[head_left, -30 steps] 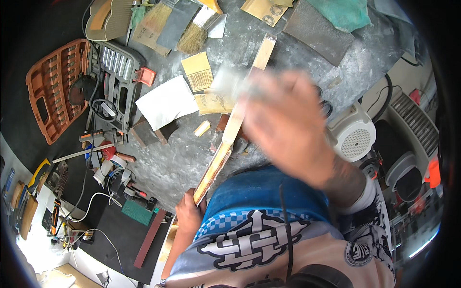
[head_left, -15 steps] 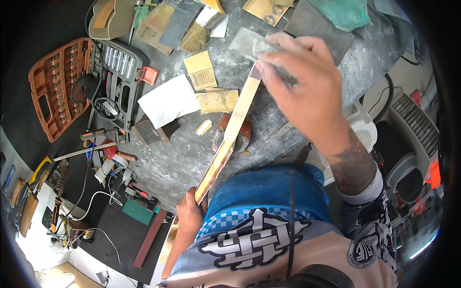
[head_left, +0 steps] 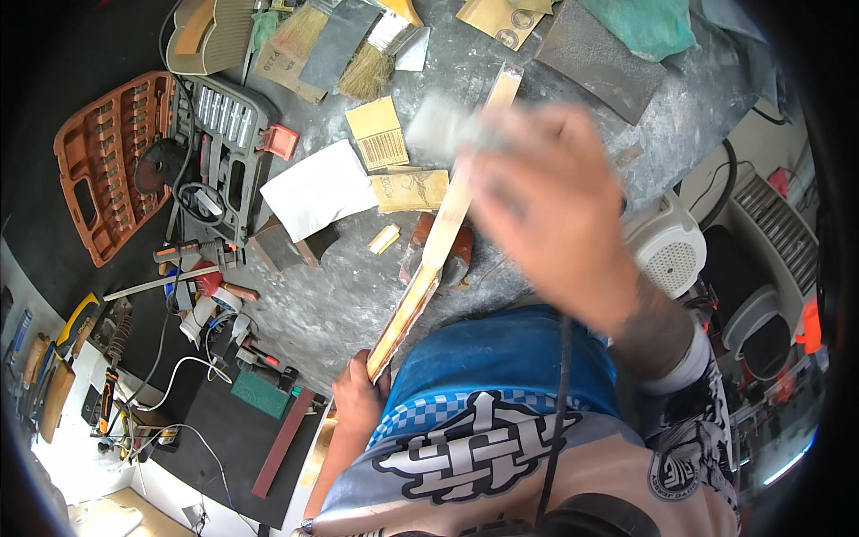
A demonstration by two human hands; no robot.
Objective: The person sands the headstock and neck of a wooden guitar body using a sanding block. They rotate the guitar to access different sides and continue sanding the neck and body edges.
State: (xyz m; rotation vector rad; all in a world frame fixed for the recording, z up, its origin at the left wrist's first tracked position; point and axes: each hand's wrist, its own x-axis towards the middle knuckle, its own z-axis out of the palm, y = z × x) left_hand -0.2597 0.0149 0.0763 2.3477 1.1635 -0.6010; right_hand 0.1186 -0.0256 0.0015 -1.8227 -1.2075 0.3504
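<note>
A long, narrow wooden strip (head_left: 442,240) slants from my lap up across the grey workbench. Its upper half is pale and smooth; the lower half has a rough, dark-edged side. My left hand (head_left: 358,394) is closed round its lower end, close to the blue cloth at my waist. Smeared by motion, my right hand (head_left: 555,197) is over the upper part of the strip. Its fingers grip a flat, pale grey, partly see-through block (head_left: 436,123), which lies across the strip. Blur hides whether the block touches the wood. A reddish-brown rounded support (head_left: 458,254) sits under the strip's middle.
Sandpaper pieces (head_left: 377,132), a white sheet (head_left: 315,190) and brushes (head_left: 367,70) lie left of the strip. An orange-and-grey socket case (head_left: 112,161) lies open at far left, above cables and tools. Dark abrasive sheets (head_left: 599,63) and a green bag (head_left: 640,27) lie at back right.
My right hand has moved down along the strip with the grey block, toward me, uncovering the strip's far end. My left hand keeps its hold at the lower end.
</note>
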